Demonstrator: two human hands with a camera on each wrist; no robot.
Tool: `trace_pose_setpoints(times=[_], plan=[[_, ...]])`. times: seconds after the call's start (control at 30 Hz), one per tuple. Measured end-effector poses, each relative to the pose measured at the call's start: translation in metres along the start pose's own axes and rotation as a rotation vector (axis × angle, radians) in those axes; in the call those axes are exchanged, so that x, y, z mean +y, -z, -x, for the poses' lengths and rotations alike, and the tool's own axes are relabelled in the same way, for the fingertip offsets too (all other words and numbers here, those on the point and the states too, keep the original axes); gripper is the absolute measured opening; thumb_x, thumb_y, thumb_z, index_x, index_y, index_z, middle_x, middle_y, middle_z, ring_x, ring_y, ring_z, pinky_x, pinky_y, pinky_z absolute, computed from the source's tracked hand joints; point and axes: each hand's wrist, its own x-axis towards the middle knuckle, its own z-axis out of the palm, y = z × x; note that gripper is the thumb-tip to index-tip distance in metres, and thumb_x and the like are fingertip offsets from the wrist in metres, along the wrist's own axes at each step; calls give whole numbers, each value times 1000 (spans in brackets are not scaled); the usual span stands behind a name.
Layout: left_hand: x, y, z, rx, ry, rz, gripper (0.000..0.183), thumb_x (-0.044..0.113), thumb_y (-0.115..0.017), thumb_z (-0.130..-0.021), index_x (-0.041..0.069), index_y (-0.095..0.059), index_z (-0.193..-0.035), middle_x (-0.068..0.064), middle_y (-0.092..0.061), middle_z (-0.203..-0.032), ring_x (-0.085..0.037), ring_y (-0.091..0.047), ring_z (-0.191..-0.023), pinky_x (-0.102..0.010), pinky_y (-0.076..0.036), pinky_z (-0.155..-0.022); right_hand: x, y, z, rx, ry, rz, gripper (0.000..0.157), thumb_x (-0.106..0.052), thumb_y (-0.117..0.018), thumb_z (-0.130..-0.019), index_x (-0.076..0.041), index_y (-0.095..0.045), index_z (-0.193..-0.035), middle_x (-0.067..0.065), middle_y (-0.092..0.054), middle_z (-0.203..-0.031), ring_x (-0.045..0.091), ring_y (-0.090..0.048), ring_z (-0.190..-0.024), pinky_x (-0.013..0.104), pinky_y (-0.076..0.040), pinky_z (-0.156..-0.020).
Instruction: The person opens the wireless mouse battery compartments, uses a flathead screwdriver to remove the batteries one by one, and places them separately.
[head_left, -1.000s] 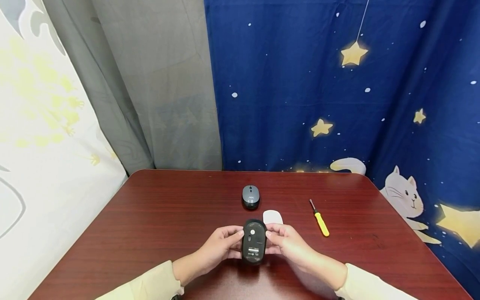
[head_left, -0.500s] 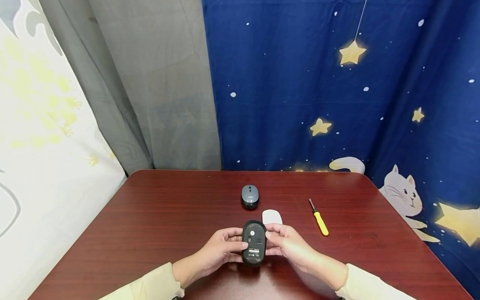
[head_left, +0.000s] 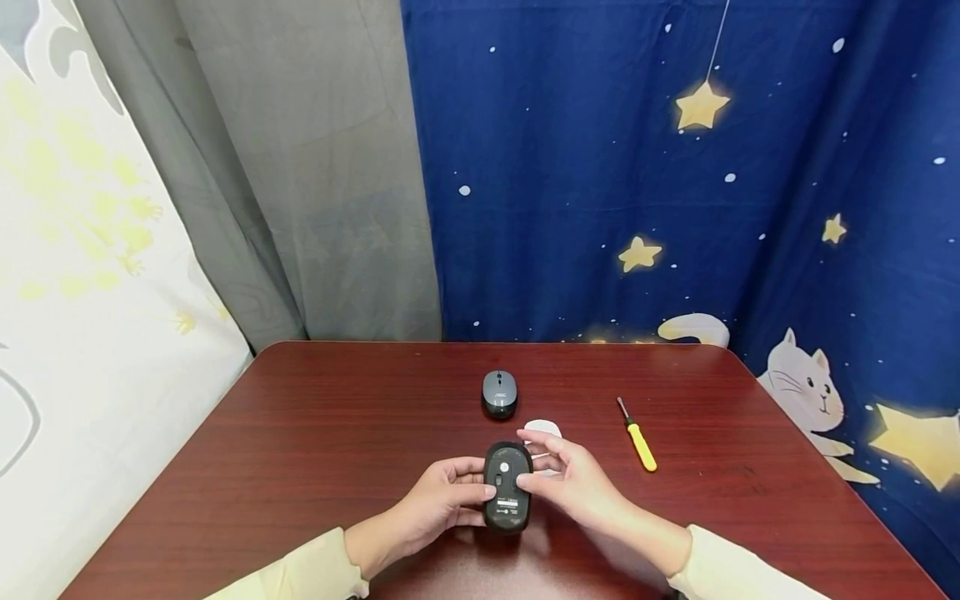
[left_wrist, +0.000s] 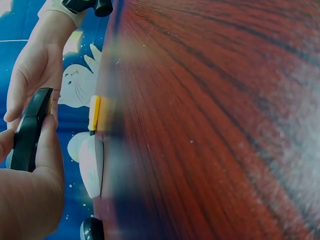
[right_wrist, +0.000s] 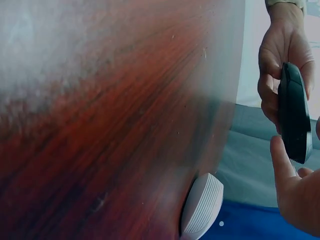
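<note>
My left hand [head_left: 442, 496] grips a black computer mouse [head_left: 507, 515] by its side, thumb on the underside and fingers behind. The mouse is held over the table with its underside facing me, showing a small switch, a round pale sticker and a printed label. My right hand [head_left: 585, 485] is at the opposite edge, thumb tip on the underside, index finger stretched out by the far corner. In the right wrist view that index finger [right_wrist: 284, 162] lies straight beside the mouse's lower end. A white rounded object with a ribbed side [right_wrist: 205, 205] stands beyond, partly hidden by my right hand in the head view.
A grey and black mouse [head_left: 500, 390] sits farther back on the dark red wooden table [head_left: 360, 417]. To the right lies a screwdriver [head_left: 640, 443] with a yellow handle. Behind the table hang grey and blue star-patterned curtains [head_left: 555, 208].
My left thumb has moved onto the mouse's underside. My right thumb has shifted inward over it while the right index finger has lifted away. A square recess seen half a second ago is now covered.
</note>
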Motion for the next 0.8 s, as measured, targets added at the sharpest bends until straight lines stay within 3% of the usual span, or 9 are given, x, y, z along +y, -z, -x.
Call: trace_pose_setpoints(times=[0.17, 0.37, 0.8], plan=[[-1, 0, 0, -9, 2, 5, 42, 1, -62, -89, -13, -50, -127, -15, -66, -104, -22, -68, -87, -39, -58, -76, 1, 0, -1, 11, 37, 83, 58, -15, -78, -83, -1, -55, -134, 16, -61, -125, 24, -65, -100, 27, -55, -82], [-1, 0, 1, -5, 11, 6, 42, 1, -62, -89, -13, -50, -127, -15, -66, -105, -22, -68, -87, -40, -58, -76, 1, -2, 0, 8, 49, 72, 56, -12, -79, -82, 3, -57, -131, 17, -66, -114, 31, -67, -97, 27, -56, -78], [-4, -1, 1, 4, 16, 2, 42, 1, -62, -88, -13, -50, -126, -15, -66, -103, -22, -67, -89, -40, -58, -75, 0, -6, -2, 56, 1, 111, 50, -10, -79, -80, 2, -62, -125, 12, -69, -109, 20, -68, -93, 25, -56, -73]])
